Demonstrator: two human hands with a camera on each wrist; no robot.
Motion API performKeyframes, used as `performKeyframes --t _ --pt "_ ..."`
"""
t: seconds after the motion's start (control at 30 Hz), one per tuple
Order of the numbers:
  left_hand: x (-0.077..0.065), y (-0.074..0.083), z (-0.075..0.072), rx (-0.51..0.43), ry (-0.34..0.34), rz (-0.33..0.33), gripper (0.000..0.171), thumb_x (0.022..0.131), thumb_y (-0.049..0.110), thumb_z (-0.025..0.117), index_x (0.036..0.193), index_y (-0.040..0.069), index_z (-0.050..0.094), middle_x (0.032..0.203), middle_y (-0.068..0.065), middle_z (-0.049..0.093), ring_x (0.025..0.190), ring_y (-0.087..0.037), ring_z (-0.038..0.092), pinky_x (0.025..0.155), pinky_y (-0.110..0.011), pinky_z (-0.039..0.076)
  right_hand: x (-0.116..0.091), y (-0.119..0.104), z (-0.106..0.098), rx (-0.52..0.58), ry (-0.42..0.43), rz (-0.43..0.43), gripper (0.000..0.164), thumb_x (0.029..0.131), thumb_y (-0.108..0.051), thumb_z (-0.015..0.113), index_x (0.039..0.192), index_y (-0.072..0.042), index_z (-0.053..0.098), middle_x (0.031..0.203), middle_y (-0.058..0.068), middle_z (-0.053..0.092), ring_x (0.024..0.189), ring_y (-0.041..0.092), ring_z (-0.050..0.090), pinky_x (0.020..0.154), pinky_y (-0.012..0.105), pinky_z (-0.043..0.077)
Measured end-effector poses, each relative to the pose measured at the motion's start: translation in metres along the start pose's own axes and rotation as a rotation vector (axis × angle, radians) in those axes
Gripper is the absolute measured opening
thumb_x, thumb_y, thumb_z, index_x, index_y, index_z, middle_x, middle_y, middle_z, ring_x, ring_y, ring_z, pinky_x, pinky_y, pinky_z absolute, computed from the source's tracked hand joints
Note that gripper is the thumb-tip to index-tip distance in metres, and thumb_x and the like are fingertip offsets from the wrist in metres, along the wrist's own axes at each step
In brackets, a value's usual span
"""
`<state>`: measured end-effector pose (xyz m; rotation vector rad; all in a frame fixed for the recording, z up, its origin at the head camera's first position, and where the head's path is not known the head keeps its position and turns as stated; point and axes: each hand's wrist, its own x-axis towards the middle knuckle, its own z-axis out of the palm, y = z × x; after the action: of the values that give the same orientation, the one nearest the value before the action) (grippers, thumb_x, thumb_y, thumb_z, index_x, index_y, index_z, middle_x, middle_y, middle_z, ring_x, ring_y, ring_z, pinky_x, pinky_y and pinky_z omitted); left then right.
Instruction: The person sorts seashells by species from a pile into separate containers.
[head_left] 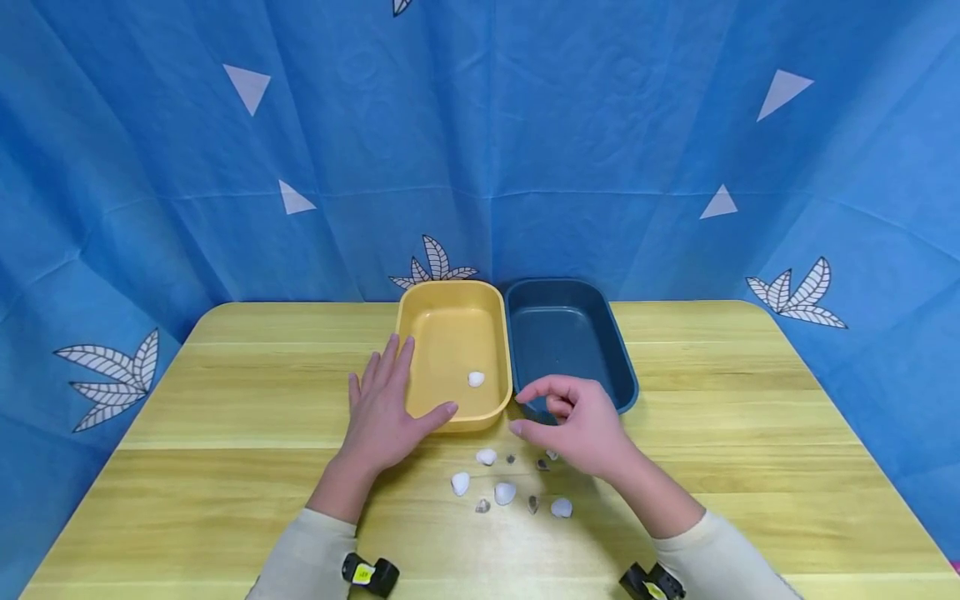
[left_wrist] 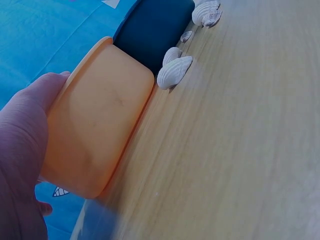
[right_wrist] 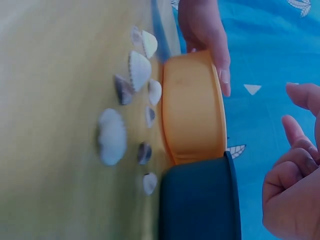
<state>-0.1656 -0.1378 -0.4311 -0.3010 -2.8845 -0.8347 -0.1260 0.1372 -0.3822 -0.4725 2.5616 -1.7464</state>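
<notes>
My left hand (head_left: 382, 417) lies over the left side and near corner of a yellow plastic tray (head_left: 450, 333), fingers spread along its rim and thumb over the front edge. One white seashell (head_left: 476, 379) rests inside that tray. My right hand (head_left: 581, 421) hovers above the near edge of a dark blue tray (head_left: 562, 342); its thumb and index finger are apart with nothing between them, and the other fingers are bent. In front of the trays lie several white seashells (head_left: 505, 493) and several smaller grey-brown shells (head_left: 533, 504), which the right wrist view shows up close.
The two trays stand side by side near the back of a wooden table (head_left: 262, 483). Behind it hangs a blue patterned cloth (head_left: 487, 125). Another white shell (head_left: 561, 507) lies at the right of the group, nearest my right forearm.
</notes>
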Motion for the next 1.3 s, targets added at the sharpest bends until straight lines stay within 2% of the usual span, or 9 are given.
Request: performKeyframes --t 0.2,0.4,0.57,0.7,0.87,1.3 --pt "0.001 0.000 -0.002 -0.001 -0.003 0.002 0.112 0.079 0.080 0.058 0.162 0.019 0.014 0.167 -0.006 0.005 0.148 -0.044 0.009 0.111 -0.068 -0.002 -0.021 0.009 -0.008 0.019 0.001 0.007 0.022 0.077 -0.013 0.088 0.094 -0.014 0.074 0.059 -0.003 0.023 0.053 0.014 0.025 0.051 0.027 0.028" --pt "0.001 -0.001 -0.001 0.000 0.001 0.001 0.110 0.080 0.074 0.062 0.162 0.019 0.014 0.167 -0.006 0.005 0.148 -0.044 0.009 0.111 -0.068 -0.002 -0.042 0.018 -0.014 0.045 -0.011 0.012 0.024 0.076 -0.012 0.088 0.095 -0.009 0.073 0.058 -0.004 0.023 0.052 0.012 0.026 0.047 0.026 0.030" --pt "0.000 -0.002 -0.001 -0.001 0.005 0.004 0.110 0.081 0.074 0.063 0.162 0.019 0.014 0.167 -0.007 0.005 0.148 -0.044 0.009 0.111 -0.068 -0.002 -0.054 0.025 -0.017 0.046 -0.017 0.065 0.028 0.076 -0.013 0.088 0.098 -0.004 0.073 0.058 -0.002 0.021 0.051 0.009 0.025 0.045 0.025 0.030" --pt "0.000 -0.002 0.000 -0.005 0.002 0.004 0.111 0.080 0.076 0.062 0.162 0.019 0.013 0.167 -0.007 0.005 0.147 -0.044 0.009 0.111 -0.068 -0.003 -0.062 0.033 -0.018 0.032 -0.031 0.097 0.029 0.076 -0.014 0.088 0.098 -0.005 0.072 0.058 -0.003 0.021 0.051 0.006 0.025 0.047 0.025 0.032" --pt "0.000 -0.002 0.000 -0.004 0.003 0.001 0.111 0.080 0.077 0.060 0.162 0.019 0.013 0.167 -0.006 0.005 0.147 -0.044 0.009 0.111 -0.068 -0.003 -0.070 0.042 -0.020 0.028 -0.045 0.096 0.029 0.076 -0.012 0.088 0.099 -0.005 0.072 0.058 -0.003 0.021 0.051 0.006 0.025 0.045 0.024 0.031" --pt "-0.002 -0.003 0.002 -0.003 0.004 0.009 0.111 0.079 0.081 0.056 0.162 0.019 0.015 0.167 -0.006 0.005 0.147 -0.044 0.010 0.110 -0.068 -0.002 -0.079 0.056 -0.026 -0.035 -0.110 0.219 0.031 0.075 -0.022 0.089 0.098 -0.009 0.074 0.059 -0.006 0.029 0.053 0.005 0.030 0.050 0.023 0.035"
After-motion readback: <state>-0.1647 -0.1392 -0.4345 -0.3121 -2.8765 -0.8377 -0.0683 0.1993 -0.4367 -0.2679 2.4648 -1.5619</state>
